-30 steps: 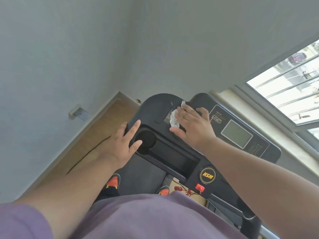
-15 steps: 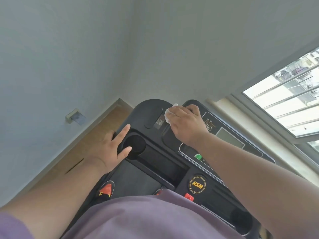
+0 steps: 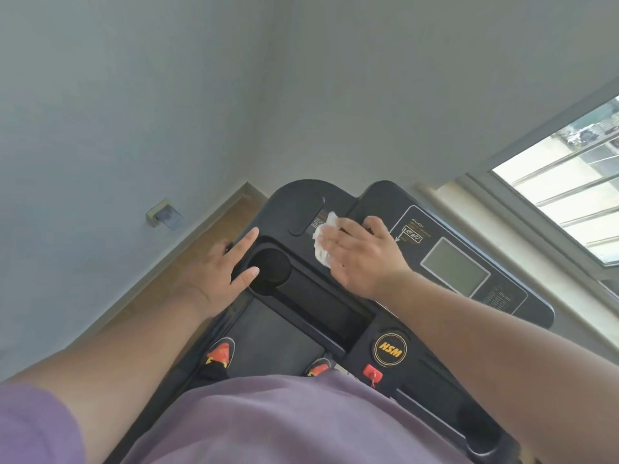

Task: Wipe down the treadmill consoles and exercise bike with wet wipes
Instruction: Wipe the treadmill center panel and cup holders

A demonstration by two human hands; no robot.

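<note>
The crumpled white wet wipe (image 3: 322, 241) is lying on the black plastic treadmill console (image 3: 335, 209), left of its grey rectangular display screen (image 3: 454, 266). The right hand (image 3: 360, 254) is pressing it flat, fingers straight and laid over it. The left hand (image 3: 222, 267) is resting spread wide, fingers straight, at the rim of the round black cup holder (image 3: 269, 267), holding nothing. Nearer the body, a gold-ringed round HSM badge (image 3: 390, 349) and a small red safety clip (image 3: 372, 376) are showing. A barred window (image 3: 569, 182) is sitting to the right.

Daylight from the overexposed window (image 3: 569, 192); wide-angle bending at edges, perhaps slightly soft.
</note>
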